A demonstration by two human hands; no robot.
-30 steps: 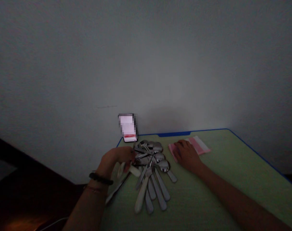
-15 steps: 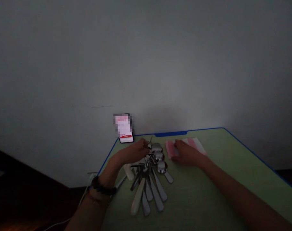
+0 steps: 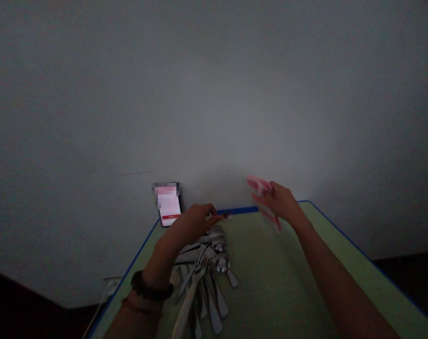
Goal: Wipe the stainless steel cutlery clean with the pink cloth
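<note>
A pink and white striped cloth (image 3: 259, 184) hangs above the right part of the table, pinched at its edge in my right hand (image 3: 281, 200). My left hand (image 3: 199, 219) is closed over the back of the cutlery pile, its fingers on a small thin item too dark and blurred to make out. Below and beside it lie overlapping spoons (image 3: 221, 262), forks (image 3: 202, 266) and several handles (image 3: 212, 306) fanned toward me.
The pale green table (image 3: 270, 292) has a blue edge and stands against a grey wall (image 3: 214, 103). A lit phone (image 3: 170, 207) leans at the back left corner. A white cable (image 3: 100, 306) hangs left of the table.
My right hand has lifted the cloth off the table, and the cloth has partly unfolded. My left hand has risen slightly off the cutlery. The view has shifted a little.
</note>
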